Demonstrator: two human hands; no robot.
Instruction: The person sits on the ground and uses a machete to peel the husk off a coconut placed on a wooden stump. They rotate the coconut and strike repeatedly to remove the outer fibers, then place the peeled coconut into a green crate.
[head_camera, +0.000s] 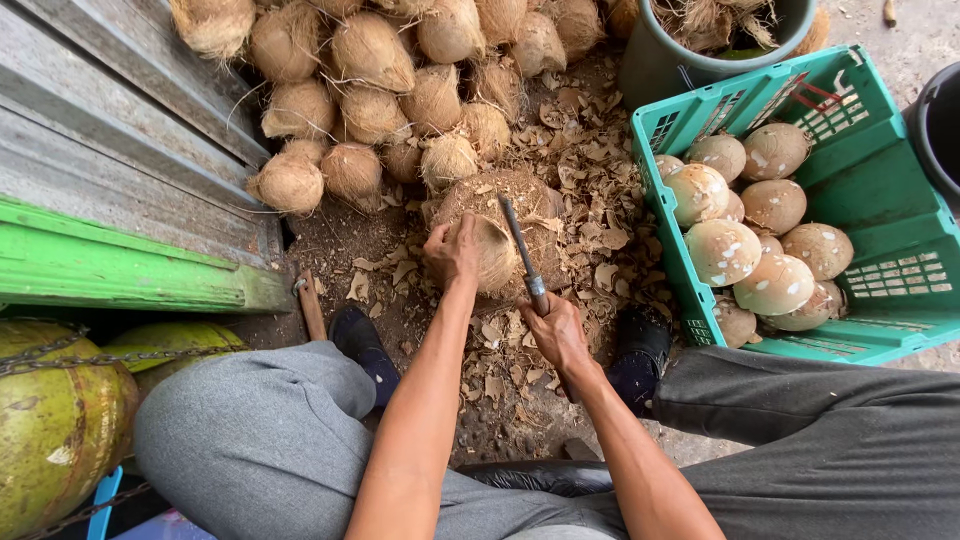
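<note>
While the left hand (452, 250) clamps over the top of a husked coconut (492, 255) resting on a chopping stump (520, 215), the right hand (553, 330) is closed around the handle of a long knife (524, 255), whose blade lies against the nut's right flank. The hands are apart, the left at about eleven o'clock from the right, with the coconut just beyond the right hand's knuckles.

Judging by how things lie, the work looks partly done: a green crate (870, 180) at three o'clock already holds roughly a dozen peeled coconuts (722, 250), pale and smooth, while a pile of fibrous brown coconuts (370, 110) at twelve o'clock is untouched. Shell chips (590, 150) litter the ground around the stump, thickest toward one o'clock. The nut in hand keeps most of its brown skin, so its trimming appears barely begun. A grey-green bucket (665, 60) with husk scraps stands behind the crate.
</note>
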